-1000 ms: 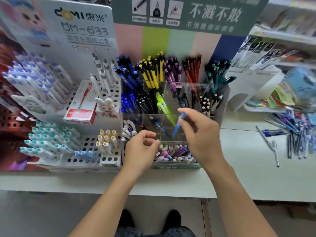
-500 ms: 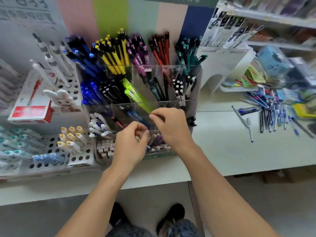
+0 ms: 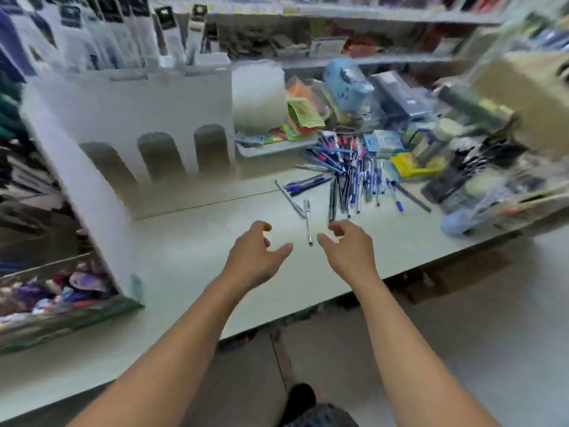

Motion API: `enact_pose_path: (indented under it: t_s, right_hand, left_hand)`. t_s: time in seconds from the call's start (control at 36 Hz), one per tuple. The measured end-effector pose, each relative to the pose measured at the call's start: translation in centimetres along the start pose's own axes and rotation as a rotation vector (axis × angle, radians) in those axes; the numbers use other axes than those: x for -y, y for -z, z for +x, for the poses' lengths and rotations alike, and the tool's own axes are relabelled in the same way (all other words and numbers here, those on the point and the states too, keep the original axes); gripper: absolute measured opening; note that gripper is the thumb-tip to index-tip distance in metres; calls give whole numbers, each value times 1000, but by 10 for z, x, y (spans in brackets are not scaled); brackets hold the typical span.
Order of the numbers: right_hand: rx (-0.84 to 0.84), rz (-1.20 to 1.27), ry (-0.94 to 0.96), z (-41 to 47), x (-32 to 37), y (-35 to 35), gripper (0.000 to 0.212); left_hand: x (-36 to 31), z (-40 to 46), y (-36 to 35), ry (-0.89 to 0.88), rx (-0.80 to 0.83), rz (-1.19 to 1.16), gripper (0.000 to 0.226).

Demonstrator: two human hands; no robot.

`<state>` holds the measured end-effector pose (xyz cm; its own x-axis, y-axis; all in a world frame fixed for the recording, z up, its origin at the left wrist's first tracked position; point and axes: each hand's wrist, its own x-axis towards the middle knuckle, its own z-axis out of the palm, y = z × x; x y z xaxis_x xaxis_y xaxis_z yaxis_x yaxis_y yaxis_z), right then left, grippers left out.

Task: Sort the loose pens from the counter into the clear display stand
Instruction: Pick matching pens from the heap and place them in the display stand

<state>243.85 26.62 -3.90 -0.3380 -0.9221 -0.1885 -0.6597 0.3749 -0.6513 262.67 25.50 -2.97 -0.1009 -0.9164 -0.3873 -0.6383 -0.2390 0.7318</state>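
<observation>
Your counter [image 3: 191, 257] carries the clear stand [image 3: 101, 204] far left of your fingers, and the heap of pens [image 3: 354, 180] just beyond them. Your left hand [image 3: 255, 254] and right hand [image 3: 348, 248] hover with fingers loosely curled, holding nothing. One pen [image 3: 308, 221] lies between your fingertips.

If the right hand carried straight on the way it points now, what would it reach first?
Probably the near ends of the dark pens at the front of the loose pile, just beyond the right hand. Its fingers are loosely curled and hold nothing. Blur makes depth uncertain.
</observation>
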Motion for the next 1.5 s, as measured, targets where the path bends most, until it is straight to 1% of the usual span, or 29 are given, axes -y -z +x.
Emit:
enact_pose_path:
  t_s: [0.08,0.14,0.19,0.31,0.42,0.5,0.56,0.61,0.67,0.72,0.78,0.83,0.94,1.06,1.11,1.22,1.31,1.5]
  right_hand:
    - [31,-65,-23,31,-31,35,45]
    - [40,-80,-35,54,-43,53,49]
    - [71,-93,-28,79,-46,65,61]
    - [109,-128,46,132,-39,69,80]
    - [122,-136,48,171,-34,60,86]
    - [183,-143,33,190,-36,55,89]
    - [214,-151,31,206,-38,55,93]
    - [223,-194,42,228,-41,56,95]
    - [220,-240,74,254,-43,56,94]
    - [234,-297,125,285,-39,54,91]
    - [287,-319,142,318,-35,47,87]
    - [342,-313,134,350,-30,35,89]
    - [382,-297,14,396,-25,12,96]
    - [398,-352,-29,418,-19,-5,115]
    - [376,-407,-22,421,-17,-13,117]
    - [355,-516,47,415,-24,-19,99]
    - [364,-542,86,405,-28,-19,92]
    - [401,-534,120,363,-38,-22,86]
  left_hand:
    - [-21,25,-40,47,31,83,87]
    - [-30,38,-53,79,59,110,96]
    - [-36,54,-59,105,49,104,103]
    - [-44,97,-65,158,20,79,108]
    - [-51,144,-75,217,38,74,111]
    - [-54,172,-88,284,89,127,115]
    - [-56,183,-96,308,118,197,113]
    - [-57,187,-105,287,122,286,101]
    - [-54,190,-115,239,62,322,84]
    - [-50,195,-124,208,-6,308,67]
    - [-44,202,-130,202,-43,289,65]
    - [-40,210,-132,208,-83,283,65]
    - [-39,224,-129,270,-221,213,55]
    - [-40,228,-130,322,-342,156,61]
    - [-40,232,-132,339,-403,111,63]
    - [-45,241,-134,431,-482,-34,66]
    - [-51,243,-133,459,-518,-113,69]
    - [-48,231,-133,486,-482,-101,68]
